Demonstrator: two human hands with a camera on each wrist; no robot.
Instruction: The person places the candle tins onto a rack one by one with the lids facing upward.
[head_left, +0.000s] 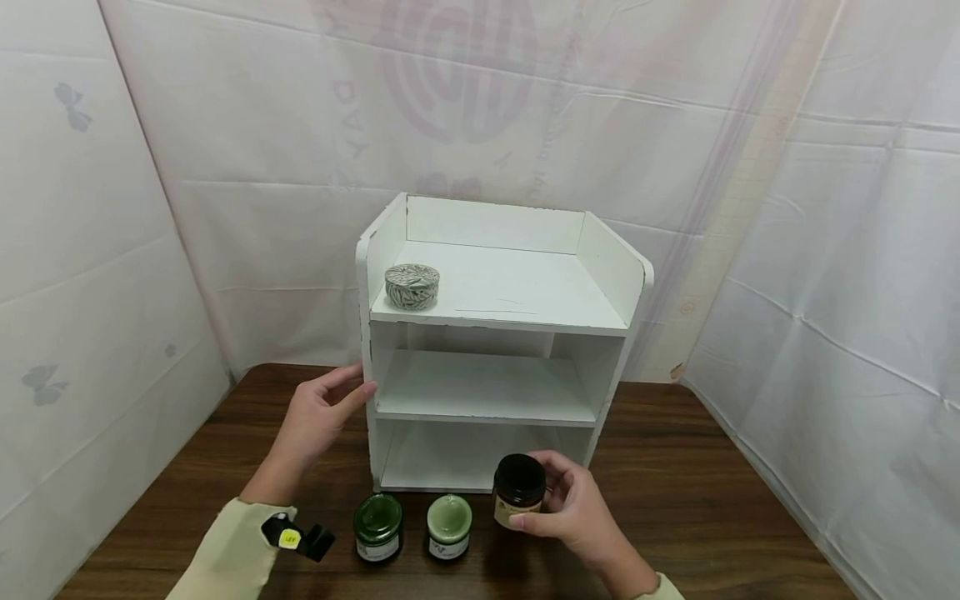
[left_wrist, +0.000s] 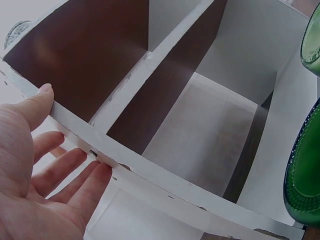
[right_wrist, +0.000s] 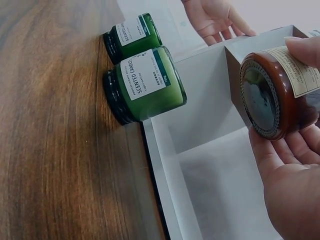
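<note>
My right hand (head_left: 573, 504) grips a brown glass jar (head_left: 519, 492) with a cream label, thumb on one side and fingers round the other. It is held in front of the lowest compartment, with its base showing in the right wrist view. My left hand (head_left: 324, 410) touches the left side panel of a white shelf unit (head_left: 487, 419), thumb at the front edge and fingers loosely extended along the outside. Two green scented candle jars stand on the table before the unit: a dark green candle jar (head_left: 378, 528) and a paler green candle jar (head_left: 449, 527).
A round tin (head_left: 412, 287) with a leaf pattern sits at the front left of the unit's top shelf. The unit stands on a dark wooden table (head_left: 697, 483). White printed sheets (head_left: 277, 208) hang behind and on both sides.
</note>
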